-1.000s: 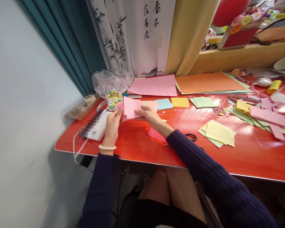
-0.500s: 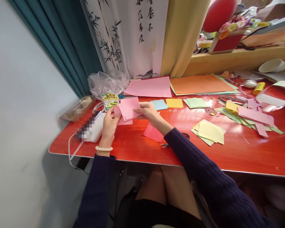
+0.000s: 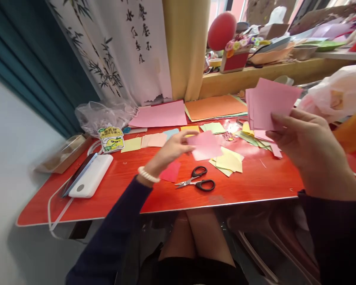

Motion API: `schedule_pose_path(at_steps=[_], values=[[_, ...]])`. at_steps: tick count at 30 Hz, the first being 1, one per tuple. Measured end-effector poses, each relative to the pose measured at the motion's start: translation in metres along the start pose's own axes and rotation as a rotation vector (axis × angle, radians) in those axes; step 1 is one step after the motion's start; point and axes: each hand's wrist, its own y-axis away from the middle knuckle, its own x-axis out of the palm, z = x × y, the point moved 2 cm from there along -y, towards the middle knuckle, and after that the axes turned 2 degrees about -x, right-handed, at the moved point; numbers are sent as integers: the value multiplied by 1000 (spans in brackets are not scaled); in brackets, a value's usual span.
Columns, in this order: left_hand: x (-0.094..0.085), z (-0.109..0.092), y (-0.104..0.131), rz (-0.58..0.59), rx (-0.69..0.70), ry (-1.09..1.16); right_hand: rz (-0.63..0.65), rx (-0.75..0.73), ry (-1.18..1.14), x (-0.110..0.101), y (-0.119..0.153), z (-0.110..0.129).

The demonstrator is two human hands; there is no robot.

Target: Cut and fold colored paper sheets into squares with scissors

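Pinched in my left hand (image 3: 175, 149) are pink paper squares (image 3: 206, 145), held above the middle of the table; how many there are I cannot tell. My right hand (image 3: 311, 144) is raised at the right, closer to the camera, its thumb and fingers closed on a stack of pink paper squares (image 3: 271, 103). Below my left hand, a red paper piece (image 3: 170, 171) lies beside black-handled scissors (image 3: 197, 181), whose blades are slightly parted. Pale yellow squares (image 3: 229, 160) lie in a loose pile to the right of the scissors.
On the red table (image 3: 130, 190), pink sheets (image 3: 160, 114) and orange sheets (image 3: 215, 107) line the back. Small yellow, peach, blue and green squares sit before them. A white power bank (image 3: 90, 176) and a cartoon-labelled packet (image 3: 111, 139) are at left, a plastic bag (image 3: 341, 91) at right.
My hands have parted: the right has swung right and up with the pink stack, while the left has moved right with pink paper. The view has turned right, and the scissors are now uncovered.
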Motion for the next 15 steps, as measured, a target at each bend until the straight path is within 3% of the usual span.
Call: schedule_pose_path(at_steps=[2, 3, 6, 11, 15], values=[[39, -15, -32, 133, 24, -189, -42, 26, 0, -13, 11, -4], [54, -20, -43, 147, 14, -235, -57, 41, 5, -19, 16, -9], [80, -20, -58, 128, -34, -374, -100, 91, 13, -38, 27, -30], [76, -8, -53, 14, -113, -485, -144, 195, 32, -69, 36, -56], [72, -19, -45, -9, -118, -419, -125, 141, 86, -57, 46, -53]])
